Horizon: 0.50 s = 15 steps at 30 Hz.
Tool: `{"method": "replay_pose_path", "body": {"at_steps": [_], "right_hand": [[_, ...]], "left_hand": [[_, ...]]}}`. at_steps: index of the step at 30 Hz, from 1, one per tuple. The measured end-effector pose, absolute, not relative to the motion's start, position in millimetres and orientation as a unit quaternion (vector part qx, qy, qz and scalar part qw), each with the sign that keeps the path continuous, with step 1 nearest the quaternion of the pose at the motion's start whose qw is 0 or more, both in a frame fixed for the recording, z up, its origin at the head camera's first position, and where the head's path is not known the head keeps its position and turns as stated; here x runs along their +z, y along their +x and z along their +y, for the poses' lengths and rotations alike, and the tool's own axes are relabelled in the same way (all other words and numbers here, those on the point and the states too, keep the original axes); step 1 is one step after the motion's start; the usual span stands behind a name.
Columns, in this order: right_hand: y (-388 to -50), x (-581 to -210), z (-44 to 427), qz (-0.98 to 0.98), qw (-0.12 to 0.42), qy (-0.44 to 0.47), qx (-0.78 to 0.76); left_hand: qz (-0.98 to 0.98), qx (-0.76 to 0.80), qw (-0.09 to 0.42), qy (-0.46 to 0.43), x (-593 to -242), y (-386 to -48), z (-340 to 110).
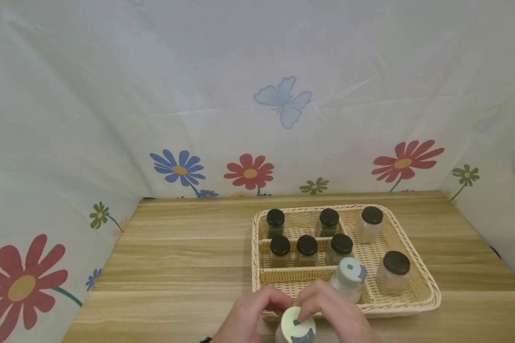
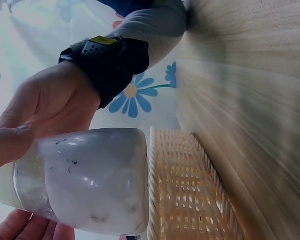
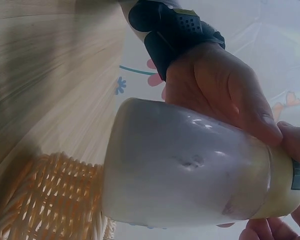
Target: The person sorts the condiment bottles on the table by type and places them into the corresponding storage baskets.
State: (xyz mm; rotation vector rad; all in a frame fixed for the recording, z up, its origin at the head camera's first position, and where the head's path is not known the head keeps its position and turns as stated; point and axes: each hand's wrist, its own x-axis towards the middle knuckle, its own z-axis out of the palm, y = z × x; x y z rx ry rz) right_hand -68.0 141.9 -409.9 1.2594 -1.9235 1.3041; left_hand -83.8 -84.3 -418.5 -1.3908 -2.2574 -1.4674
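Both hands hold a clouded, see-through jar (image 2: pixel 95 182) with a pale green lid (image 1: pixel 298 326) in front of the basket. In the head view my left hand (image 1: pixel 245 318) curls its fingers around the jar's left side, close to the lid. My right hand (image 1: pixel 338 312) grips at the lid from the other side, with a finger on its top edge. Seen from the right wrist, the jar body (image 3: pixel 175 165) has whitish contents or walls with dark specks. Its base hangs at about the height of the basket rim. The palms are partly hidden.
A divided wicker basket (image 1: pixel 427 286) stands on the wooden table (image 1: pixel 176 267). Several black-lidded jars (image 1: pixel 306 247) fill its compartments. A white jar (image 1: pixel 347 283) with a pale blue lid stands at its front, beside my right hand. Flowered cloth (image 1: pixel 334 143) surrounds the table.
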Motion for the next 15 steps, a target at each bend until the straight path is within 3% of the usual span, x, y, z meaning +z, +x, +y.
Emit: {"method": "replay_pose_path", "body": {"at_steps": [7,15], "right_hand": [[-65,-406,143,-0.718,0.234,0.452,0.475],[-70,-395,150,-0.717,0.248,0.460,0.461]], "left_hand": [[-0.741,-0.499,0.047,-0.447,-414,-83,-84],[-0.746,-0.553,-0.033,-0.369,-399,-80,-84]]}}
